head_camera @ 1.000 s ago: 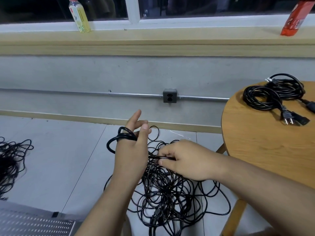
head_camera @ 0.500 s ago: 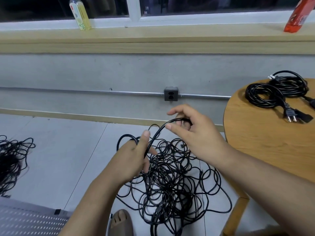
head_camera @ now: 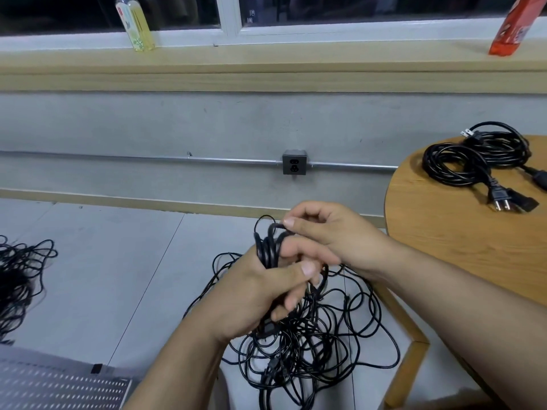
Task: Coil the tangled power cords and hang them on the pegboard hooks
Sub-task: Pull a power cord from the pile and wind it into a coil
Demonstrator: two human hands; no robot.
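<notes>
The cord (head_camera: 268, 247) is held as several black loops above the floor in the left grip (head_camera: 260, 291), whose fingers and thumb are clenched round the bundle. The right grip (head_camera: 334, 235) pinches the top loop between thumb and forefinger, touching the bundle. The remaining length drops into the tangle (head_camera: 310, 350) on the floor directly below. Two coils (head_camera: 461, 164) lie on the round surface (head_camera: 458, 247) to the right. A pegboard (head_camera: 59, 389) lies at lower left, with no hooks visible. A second tangle (head_camera: 17, 279) sits at far left. Likely risks: pulling more length could tighten a knot in the pile or lift the whole mass, because the strands cross many times. A buried plug could snag. Loops could slip from the left grip if it loosens to take the next turn. Legible writing: none. The label on the bottle (head_camera: 134, 25) and the print on the red packet (head_camera: 515, 28), both on the sill, are too small to read.
</notes>
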